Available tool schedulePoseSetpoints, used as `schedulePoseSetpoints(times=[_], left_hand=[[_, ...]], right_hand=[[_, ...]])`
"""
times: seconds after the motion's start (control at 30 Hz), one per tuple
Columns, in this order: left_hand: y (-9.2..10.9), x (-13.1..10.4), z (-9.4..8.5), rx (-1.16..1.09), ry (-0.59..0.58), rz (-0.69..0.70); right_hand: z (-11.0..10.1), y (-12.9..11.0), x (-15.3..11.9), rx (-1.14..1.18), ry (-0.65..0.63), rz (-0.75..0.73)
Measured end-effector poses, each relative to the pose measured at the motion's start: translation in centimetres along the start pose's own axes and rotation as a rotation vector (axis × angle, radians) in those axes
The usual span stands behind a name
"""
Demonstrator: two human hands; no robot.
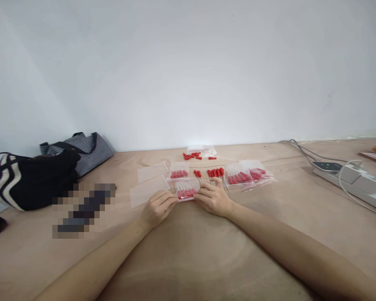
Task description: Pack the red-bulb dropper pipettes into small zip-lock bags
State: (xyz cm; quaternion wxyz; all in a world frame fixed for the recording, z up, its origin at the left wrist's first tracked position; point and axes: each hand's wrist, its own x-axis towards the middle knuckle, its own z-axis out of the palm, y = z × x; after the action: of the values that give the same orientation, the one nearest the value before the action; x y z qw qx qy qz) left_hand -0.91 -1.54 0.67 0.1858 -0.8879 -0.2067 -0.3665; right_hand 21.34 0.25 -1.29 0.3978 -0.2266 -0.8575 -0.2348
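Here, left hand (158, 206), right hand (213, 199), pinching a bag (186, 190), red-tipped droppers (187, 193) inside.

Your hands (157, 205): two. Filled packets (186, 192): four-plus. Loose droppers (215, 172): six-plus. Flat sleeves (146, 190): two-plus. Heaped red bulbs (192, 155): too jumbled to count. Black bag (47, 182), striped bag (94, 156), power strip (354, 182): one each.

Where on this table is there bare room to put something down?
Bare tabletop shows between the left forearm and the right forearm, and more widely from the right forearm to the white power strip. It is crowded around the left hand and right hand, where plastic bags and red-tipped droppers lie close together.
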Motion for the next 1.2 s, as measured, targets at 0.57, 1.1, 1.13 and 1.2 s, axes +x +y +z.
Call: schedulePoseSetpoints(times=[0.57, 1.1, 1.13, 1.2], left_hand=[[-0.2, -0.3, 0.3, -0.084, -0.023, -0.097], [0.0, -0.3, 0.4, -0.114, 0.016, -0.088], [0.0, -0.3, 0.4, -0.119, 0.018, -0.089], [0.0, -0.3, 0.4, -0.130, 0.019, -0.089]], right_hand=[[2.4, -2.3, 2.2, 0.054, -0.006, 0.040], [0.6, -0.8, 1.3, -0.106, -0.101, -0.031], [0.4, -0.6, 1.1, -0.100, -0.102, -0.034], [0.1, -0.2, 0.6, -0.087, -0.104, -0.030]])
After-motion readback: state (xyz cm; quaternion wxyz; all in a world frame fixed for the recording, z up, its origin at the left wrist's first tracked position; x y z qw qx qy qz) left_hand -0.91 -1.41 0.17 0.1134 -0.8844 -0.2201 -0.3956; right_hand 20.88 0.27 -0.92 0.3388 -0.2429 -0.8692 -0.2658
